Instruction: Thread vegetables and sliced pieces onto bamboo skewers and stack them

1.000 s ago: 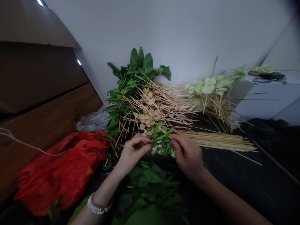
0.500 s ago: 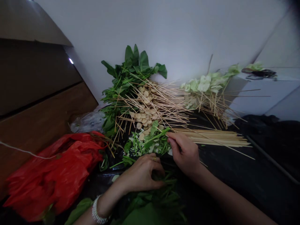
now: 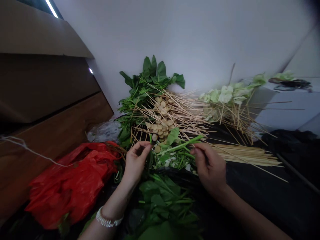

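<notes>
My left hand [image 3: 137, 158] is closed in a pinch on a leafy green [image 3: 150, 138], whose stem end sticks up above the thumb. Across from it, my right hand [image 3: 210, 163] pinches what looks like the end of a thin bamboo skewer, mostly hidden by the fingers. A green stalk with a leaf [image 3: 183, 145] lies at those fingertips, seemingly threaded on it. Beneath both hands is a heap of chopped green and white pieces [image 3: 172, 160]. Loose leafy greens [image 3: 162, 203] fill a dark bag nearest me.
Skewered tan slices [image 3: 161, 125] and skewered greens [image 3: 140, 90] pile against the wall. Skewered cabbage [image 3: 226, 95] stands at the right, above a bundle of bare skewers [image 3: 247, 155]. A red plastic bag [image 3: 72, 180] lies left, beside a brown box [image 3: 50, 120].
My left hand has risen from the loose greens, bringing up a stem between finger and thumb. My right hand keeps its pinch. The whole view has shifted slightly.
</notes>
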Action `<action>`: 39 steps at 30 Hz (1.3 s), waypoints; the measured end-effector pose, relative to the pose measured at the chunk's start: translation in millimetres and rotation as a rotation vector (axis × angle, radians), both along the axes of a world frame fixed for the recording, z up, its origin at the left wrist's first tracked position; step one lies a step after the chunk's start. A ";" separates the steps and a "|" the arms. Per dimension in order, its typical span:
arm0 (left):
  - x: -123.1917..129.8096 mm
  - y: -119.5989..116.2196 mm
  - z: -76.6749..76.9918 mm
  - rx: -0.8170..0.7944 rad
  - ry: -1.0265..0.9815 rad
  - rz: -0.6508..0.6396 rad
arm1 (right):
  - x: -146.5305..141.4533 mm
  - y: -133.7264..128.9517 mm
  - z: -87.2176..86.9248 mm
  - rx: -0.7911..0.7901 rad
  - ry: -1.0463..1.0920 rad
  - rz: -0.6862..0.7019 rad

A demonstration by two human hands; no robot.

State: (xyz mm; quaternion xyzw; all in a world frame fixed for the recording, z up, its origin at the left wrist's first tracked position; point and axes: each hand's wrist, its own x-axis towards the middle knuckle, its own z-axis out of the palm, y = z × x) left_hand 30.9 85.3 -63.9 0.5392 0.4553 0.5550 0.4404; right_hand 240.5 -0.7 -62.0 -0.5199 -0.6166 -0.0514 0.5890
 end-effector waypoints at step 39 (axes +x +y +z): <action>5.4 -13.3 4.7 -0.133 -0.079 -0.247 | -12.1 2.7 -24.5 -0.130 -0.252 0.244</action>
